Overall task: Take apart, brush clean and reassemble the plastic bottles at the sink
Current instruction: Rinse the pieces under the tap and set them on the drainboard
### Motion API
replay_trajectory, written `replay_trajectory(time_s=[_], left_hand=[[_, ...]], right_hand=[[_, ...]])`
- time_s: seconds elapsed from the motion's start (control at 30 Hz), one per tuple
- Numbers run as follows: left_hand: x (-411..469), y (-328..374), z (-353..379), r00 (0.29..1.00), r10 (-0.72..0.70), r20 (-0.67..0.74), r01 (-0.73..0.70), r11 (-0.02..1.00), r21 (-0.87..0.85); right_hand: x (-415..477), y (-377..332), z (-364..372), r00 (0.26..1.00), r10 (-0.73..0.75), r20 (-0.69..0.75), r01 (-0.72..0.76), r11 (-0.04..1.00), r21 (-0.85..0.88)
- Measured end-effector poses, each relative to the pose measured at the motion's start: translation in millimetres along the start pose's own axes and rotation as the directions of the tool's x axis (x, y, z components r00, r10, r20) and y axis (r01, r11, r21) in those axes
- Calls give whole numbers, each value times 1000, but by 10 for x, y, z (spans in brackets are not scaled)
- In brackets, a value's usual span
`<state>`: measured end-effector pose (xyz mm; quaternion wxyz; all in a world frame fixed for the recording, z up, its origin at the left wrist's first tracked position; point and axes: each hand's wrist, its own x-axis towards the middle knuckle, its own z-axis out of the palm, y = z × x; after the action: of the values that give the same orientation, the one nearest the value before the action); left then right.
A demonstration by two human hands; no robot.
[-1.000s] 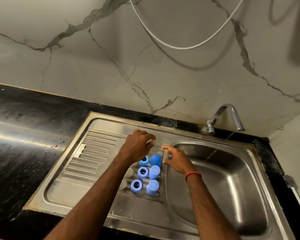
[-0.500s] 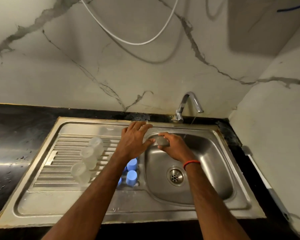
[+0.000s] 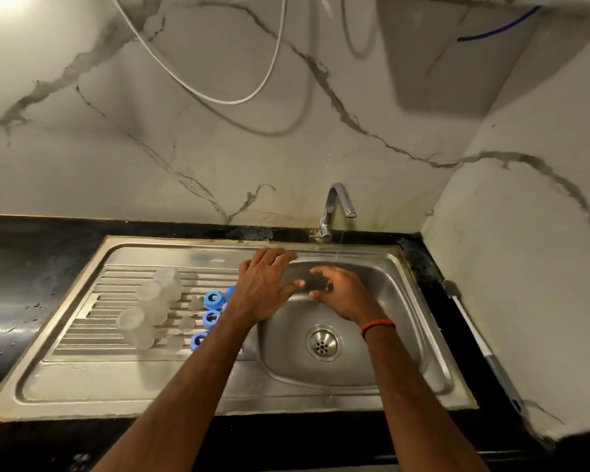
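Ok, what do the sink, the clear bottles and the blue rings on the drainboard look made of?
Sink: looks like stainless steel with a brushed finish, given its soft streaky reflections and pressed drain ribs.
Clear bottles: probably translucent plastic; they look frosted and cloudy, without glassy highlights.
Blue rings: seemingly opaque moulded plastic, evenly coloured and smooth with a slight sheen.

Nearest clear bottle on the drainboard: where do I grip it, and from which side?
Wrap the round wall of the nearest clear bottle from its near-left side, probably: it stands on end, and the next bottle crowds its far right.
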<state>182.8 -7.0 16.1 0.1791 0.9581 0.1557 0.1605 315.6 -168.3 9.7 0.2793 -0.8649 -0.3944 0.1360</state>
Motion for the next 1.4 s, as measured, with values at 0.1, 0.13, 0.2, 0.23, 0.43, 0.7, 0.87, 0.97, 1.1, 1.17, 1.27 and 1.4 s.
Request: replay_trajectory(time_s=[0.1, 0.13, 0.2, 0.23, 0.43, 0.7, 0.87, 0.97, 1.1, 1.17, 1.27, 1.4], left_hand=[[-142, 152, 120, 1000, -17, 23, 17, 1000, 23], [-199, 206, 150, 999, -20, 24, 20, 999, 31], [-321, 298, 196, 999, -34, 19, 33, 999, 40], [-389, 337, 212, 999, -42, 19, 41, 998, 39], [-765, 412, 250, 995, -99, 28, 97, 994, 49], [-1013, 279, 48, 989, -144, 17, 143, 989, 30], [-1087, 75, -144, 986, -167, -24, 168, 985, 32], [-1120, -133, -242, 978, -209, -28, 209, 978, 5], [-1223, -443, -367, 959, -273, -80, 273, 962, -6], [-1295, -627, -437, 948, -302, -102, 304, 953, 0], [-1388, -914, -518, 935, -336, -114, 339, 941, 5], [-1481, -1279, -628, 922, -368, -121, 373, 928, 23]], right_hand=[[-179, 125, -25, 999, -32, -1, 32, 999, 12], [-241, 160, -33, 999, -34, 6, 33, 999, 23], [-357, 224, -28, 999, -36, 22, 35, 999, 31], [-408, 251, -13, 999, -36, 30, 35, 999, 30], [-644, 235, 148, 994, -64, 87, 60, 997, 46], [-666, -100, 248, 983, -127, 131, 121, 991, 56], [-530, -421, 324, 975, -183, 129, 182, 983, 26], [-429, -660, 425, 965, -208, 161, 209, 978, 10], [-276, -965, 660, 952, -228, 204, 228, 973, 25], [-183, -1128, 795, 949, -223, 222, 221, 975, 34], [-71, -1364, 983, 935, -248, 253, 248, 968, 30], [92, -1626, 1285, 912, -272, 306, 287, 958, -2]])
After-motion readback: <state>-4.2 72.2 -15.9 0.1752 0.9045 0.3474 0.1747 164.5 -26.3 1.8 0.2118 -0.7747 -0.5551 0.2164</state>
